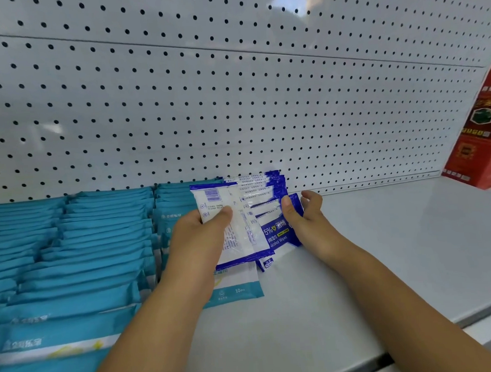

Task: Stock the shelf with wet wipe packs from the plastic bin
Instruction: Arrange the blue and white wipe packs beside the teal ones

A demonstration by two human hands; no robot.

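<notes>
On my screen the shelf [382, 250] reads as painted metal, pale grey, smooth and matt. The pegboard [235, 102] behind it looks like the same sheet metal, white and punched with holes, with a faint sheen where light blurs across it. The teal packs [86, 249] are soft plastic film with a satin finish, lightly creased along their edges. The blue packs [277, 235] are glossier film, crinkled, catching small highlights. The red box [479, 153] looks like coated card, shiny.
</notes>
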